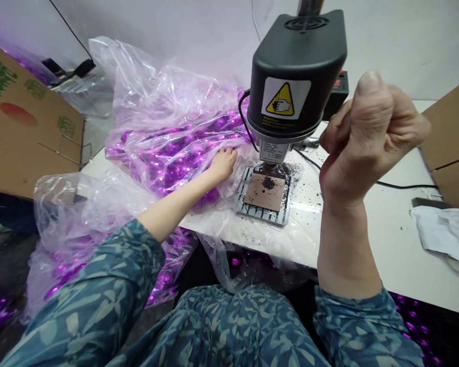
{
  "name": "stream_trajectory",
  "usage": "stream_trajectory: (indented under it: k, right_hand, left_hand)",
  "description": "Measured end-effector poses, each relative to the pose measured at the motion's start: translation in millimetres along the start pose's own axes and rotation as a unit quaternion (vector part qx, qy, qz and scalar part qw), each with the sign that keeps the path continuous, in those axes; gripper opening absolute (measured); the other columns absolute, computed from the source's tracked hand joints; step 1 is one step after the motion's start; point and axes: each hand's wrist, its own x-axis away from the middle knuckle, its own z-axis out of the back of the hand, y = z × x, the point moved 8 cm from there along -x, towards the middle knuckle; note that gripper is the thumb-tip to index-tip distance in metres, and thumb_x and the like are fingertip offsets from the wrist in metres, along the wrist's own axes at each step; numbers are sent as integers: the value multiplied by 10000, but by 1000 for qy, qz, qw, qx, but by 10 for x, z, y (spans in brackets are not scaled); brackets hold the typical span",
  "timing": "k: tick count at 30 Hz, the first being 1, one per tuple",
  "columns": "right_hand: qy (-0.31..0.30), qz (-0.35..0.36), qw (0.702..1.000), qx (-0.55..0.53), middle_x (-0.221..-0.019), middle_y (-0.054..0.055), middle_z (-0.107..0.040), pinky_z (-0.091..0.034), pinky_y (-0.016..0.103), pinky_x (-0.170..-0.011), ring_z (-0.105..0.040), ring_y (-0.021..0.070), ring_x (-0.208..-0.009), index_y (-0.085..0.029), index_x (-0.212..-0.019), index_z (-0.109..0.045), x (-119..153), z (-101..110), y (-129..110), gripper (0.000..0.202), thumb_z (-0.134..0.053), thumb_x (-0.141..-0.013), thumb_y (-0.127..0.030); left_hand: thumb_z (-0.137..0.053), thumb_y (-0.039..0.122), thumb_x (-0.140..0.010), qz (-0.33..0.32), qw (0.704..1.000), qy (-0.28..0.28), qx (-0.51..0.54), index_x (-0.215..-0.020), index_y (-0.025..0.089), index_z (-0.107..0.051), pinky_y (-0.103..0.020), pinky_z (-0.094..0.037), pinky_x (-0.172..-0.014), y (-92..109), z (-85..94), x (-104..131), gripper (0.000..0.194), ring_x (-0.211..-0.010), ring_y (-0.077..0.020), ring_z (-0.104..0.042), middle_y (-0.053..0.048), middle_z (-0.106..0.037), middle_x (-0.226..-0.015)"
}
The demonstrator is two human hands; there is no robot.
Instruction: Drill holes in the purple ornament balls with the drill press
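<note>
Left of the press [296, 84], seemingly sought baubles [176, 165], curling fingers of left hand [223, 164], couldn't tell on what; apparently closed right hand [367, 135] round its lever [312, 143]; likely needed pinching next.

Workshop: drill-press-style machine [296, 56] with warning sticker [285, 99], dark shavings [268, 182] on white table [384, 239], cardboard boxes [34, 122], plastic bag [183, 153] of shiny purple pieces.

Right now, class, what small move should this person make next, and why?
Probably the left hand should draw one shiny purple piece from the plastic bag. That hand is at the bag, where many such pieces show, while the board under the machine bears dark crumbs but no purple piece that I can see.
</note>
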Motion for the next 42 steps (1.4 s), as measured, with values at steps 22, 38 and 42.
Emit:
stream_trajectory:
  k: [22,38,42]
  right_hand:
    - [-16,-38,996,85,-460,-53,-302,-239,339,-469,-271,95,-421,-249,-548,-313,77,3,-33,645,-638,-933,-651]
    - [-11,-7,995,102,-446,-54,-312,-238,360,-443,-265,96,-390,-255,-528,-323,79,2,-101,638,-645,-901,-661]
    - [-9,-7,995,94,-441,-54,-315,-227,374,-457,-259,98,-388,-254,-520,-332,82,-8,-108,643,-660,-886,-668]
  left_hand:
    - [-856,415,-865,114,729,-59,672,-1264,203,-678,-429,-625,-995,152,-131,595,486,-1049,-218,-757,-101,-768,-1244]
    - [-1005,480,-697,-7,790,-12,613,-1300,197,-727,-444,-586,-1091,373,-567,562,722,-1152,-267,-760,-114,-800,-1257]
    - [-993,464,-720,5,799,3,601,-1300,182,-712,-459,-566,-1126,355,-574,558,704,-1184,-273,-749,-118,-789,-1271]
